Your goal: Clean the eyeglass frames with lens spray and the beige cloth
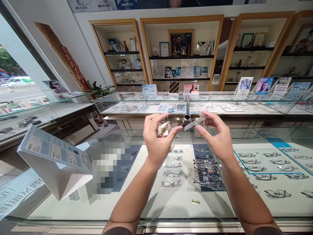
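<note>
In front of me, above the glass counter, both hands hold up a pair of thin-framed eyeglasses (178, 121). My left hand (157, 138) grips one side with thumb and fingers, and a crumpled white cloth or tissue (164, 129) is tucked in its palm. My right hand (218, 137) pinches the other side between thumb and fingers. A clear strip, perhaps a tag or sticker (194, 123), slants across the lens on the right. Below the hands, inside the display case (171, 206), lie a column of eyeglasses (172, 165) and a denser stack of frames (207, 173).
A folded sign stand (55, 160) stands on the counter at left. A small gold piece (195, 201) lies near the front. More eyeglasses sit by a blue-edged panel (269, 161) at right. A second glass counter (144, 107) and wooden-framed shelves (181, 19) stand behind.
</note>
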Action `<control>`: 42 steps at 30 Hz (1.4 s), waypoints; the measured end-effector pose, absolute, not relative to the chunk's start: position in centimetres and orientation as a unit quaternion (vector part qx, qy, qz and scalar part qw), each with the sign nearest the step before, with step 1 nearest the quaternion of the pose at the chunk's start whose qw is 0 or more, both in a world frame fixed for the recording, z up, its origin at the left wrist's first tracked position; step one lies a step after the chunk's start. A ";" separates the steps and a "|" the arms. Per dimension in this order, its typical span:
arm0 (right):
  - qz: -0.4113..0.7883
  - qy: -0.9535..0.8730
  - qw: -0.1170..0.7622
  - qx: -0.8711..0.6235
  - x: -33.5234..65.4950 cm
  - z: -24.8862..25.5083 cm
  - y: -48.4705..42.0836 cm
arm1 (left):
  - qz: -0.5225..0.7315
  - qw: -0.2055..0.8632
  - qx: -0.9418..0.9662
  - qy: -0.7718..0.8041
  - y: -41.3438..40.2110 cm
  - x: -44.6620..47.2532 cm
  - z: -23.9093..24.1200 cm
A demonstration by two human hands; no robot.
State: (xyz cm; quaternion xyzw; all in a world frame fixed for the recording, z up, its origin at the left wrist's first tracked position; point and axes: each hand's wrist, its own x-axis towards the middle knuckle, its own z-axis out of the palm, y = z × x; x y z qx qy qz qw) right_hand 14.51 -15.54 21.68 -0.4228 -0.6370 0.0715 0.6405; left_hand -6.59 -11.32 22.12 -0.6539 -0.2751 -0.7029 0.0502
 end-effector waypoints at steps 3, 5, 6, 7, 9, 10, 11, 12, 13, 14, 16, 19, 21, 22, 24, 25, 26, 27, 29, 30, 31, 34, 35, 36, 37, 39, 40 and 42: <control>0.060 -0.632 0.644 -0.426 14.3 21.6 -15.5 | -0.717 0.050 -0.637 -0.278 -11.2 -6.3 21.7; 0.050 -0.626 0.650 -0.428 14.1 21.5 -15.5 | -0.726 0.051 -0.625 -0.283 -11.0 -6.1 21.5; 0.045 -0.623 0.652 -0.429 14.0 21.5 -15.5 | -0.729 0.051 -0.620 -0.285 -11.0 -6.0 21.4; 0.039 -0.620 0.655 -0.430 13.9 21.5 -15.5 | -0.732 0.052 -0.617 -0.286 -10.9 -5.9 21.4; 0.032 -0.614 0.660 -0.432 13.7 21.3 -15.5 | -0.736 0.052 -0.612 -0.284 -10.7 -5.7 21.3; 0.031 -0.609 0.664 -0.433 13.6 21.2 -15.4 | -0.738 0.051 -0.610 -0.285 -10.6 -5.7 21.2; 0.029 -0.602 0.669 -0.435 13.5 21.1 -15.4 | -0.739 0.051 -0.608 -0.286 -10.6 -5.6 21.2; 0.027 -0.594 0.676 -0.435 13.4 21.0 -15.3 | -0.740 0.049 -0.605 -0.288 -10.5 -5.6 21.1; 0.023 -0.586 0.683 -0.436 13.3 20.9 -15.3 | -0.742 0.047 -0.602 -0.291 -10.4 -5.6 21.0; 0.019 -0.578 0.690 -0.436 13.2 20.8 -15.2 | -0.744 0.043 -0.598 -0.294 -10.3 -5.5 20.9; 0.009 -0.565 0.702 -0.433 12.9 20.6 -15.1 | -0.748 0.031 -0.593 -0.297 -10.1 -5.4 20.8; -0.010 -0.555 0.713 -0.428 12.4 20.4 -15.2 | -0.751 0.013 -0.589 -0.298 -9.8 -5.3 20.5; -0.032 -0.553 0.715 -0.426 12.1 20.4 -15.3 | -0.752 0.012 -0.591 -0.292 -9.6 -5.3 20.3; -0.047 -0.553 0.714 -0.426 11.9 20.4 -15.3 | -0.752 0.014 -0.592 -0.289 -9.5 -5.3 20.3; -0.076 -0.554 0.711 -0.425 11.7 20.4 -15.4 | -0.753 0.020 -0.593 -0.285 -9.4 -5.2 20.2; -0.089 -0.554 0.711 -0.424 11.6 20.5 -15.5 | -0.753 0.021 -0.594 -0.284 -9.4 -5.2 20.2; -0.098 -0.554 0.710 -0.423 11.6 20.5 -15.5 | -0.754 0.021 -0.593 -0.282 -9.4 -5.1 20.2; -0.105 -0.553 0.710 -0.423 11.6 20.4 -15.5 | -0.754 0.020 -0.594 -0.281 -9.4 -5.1 20.1; -0.115 -0.553 0.709 -0.422 11.5 20.4 -15.5 | -0.754 0.022 -0.594 -0.279 -9.3 -5.0 20.0; -0.118 -0.553 0.708 -0.423 11.6 20.4 -15.5 | -0.754 0.024 -0.595 -0.278 -9.3 -5.0 20.0; -0.120 -0.552 0.708 -0.424 11.6 20.4 -15.4 | -0.754 0.028 -0.595 -0.278 -9.3 -5.0 20.0; -0.114 -0.553 0.704 -0.430 11.7 20.3 -15.4 | -0.757 0.049 -0.592 -0.272 -9.2 -5.0 20.0; -0.110 -0.554 0.703 -0.433 11.7 20.3 -15.3 | -0.758 0.060 -0.590 -0.271 -9.2 -5.0 20.0; -0.104 -0.554 0.702 -0.435 11.7 20.3 -15.3 | -0.758 0.073 -0.589 -0.271 -9.2 -5.0 20.0; -0.097 -0.555 0.701 -0.438 11.7 20.3 -15.3 | -0.757 0.088 -0.588 -0.270 -9.2 -4.9 20.0; -0.079 -0.555 0.701 -0.441 11.8 20.2 -15.2 | -0.755 0.114 -0.588 -0.267 -9.1 -4.9 19.9; -0.071 -0.555 0.701 -0.442 11.8 20.2 -15.1 | -0.754 0.126 -0.588 -0.263 -9.0 -4.8 19.8; -0.059 -0.555 0.702 -0.443 11.8 20.1 -14.9 | -0.752 0.146 -0.589 -0.256 -8.9 -4.8 19.6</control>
